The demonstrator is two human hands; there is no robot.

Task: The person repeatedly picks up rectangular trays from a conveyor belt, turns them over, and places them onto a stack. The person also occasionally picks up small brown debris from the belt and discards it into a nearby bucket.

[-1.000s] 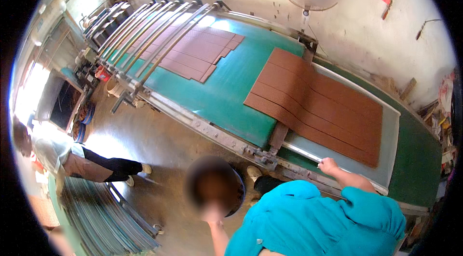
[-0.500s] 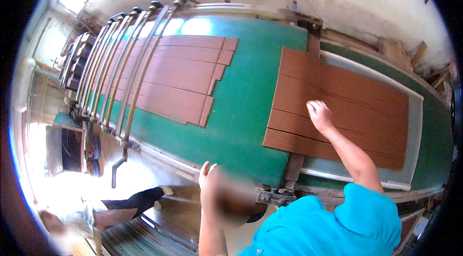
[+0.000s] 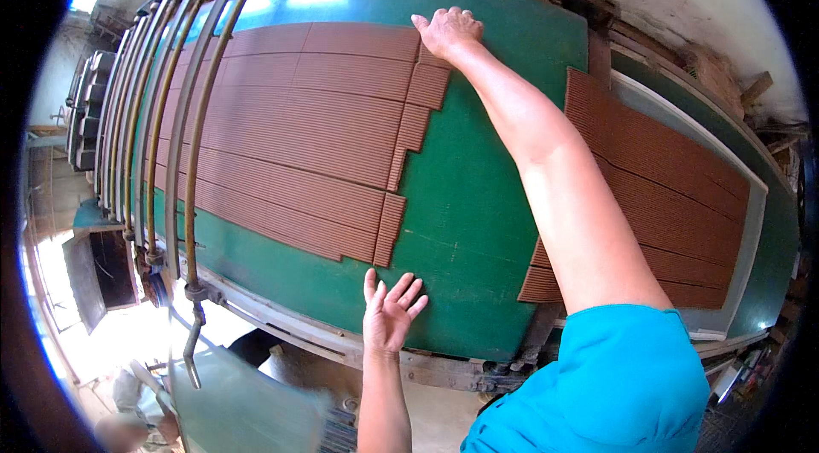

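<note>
On the green belt-like surface (image 3: 486, 223) lies a block of brown, finely ridged strips (image 3: 341, 124), side by side. A column of narrow cut pieces (image 3: 430, 84) forms its stepped right edge. My right hand (image 3: 450, 33) reaches across to the far end of that edge, thumb apart and fingers bent down over the surface. Its fingertips are partly hidden, and I see nothing held. My left hand (image 3: 394, 312) is just beyond the block's near corner, fingers spread and empty. A second set of brown ridged strips (image 3: 674, 188) lies to the right, partly behind my right arm.
Several metal bars (image 3: 213, 82) with dark knobs cross over the left part of the surface. A crank handle (image 3: 193, 351) hangs at the near left. The right-hand strips rest on a pale-framed sheet (image 3: 746, 240). A person (image 3: 141, 406) is at the lower left.
My right hand has gone from above the right-hand strips to the left block's far edge. My left hand has come over the near edge with fingers spread. The view has shifted closer to the left block.
</note>
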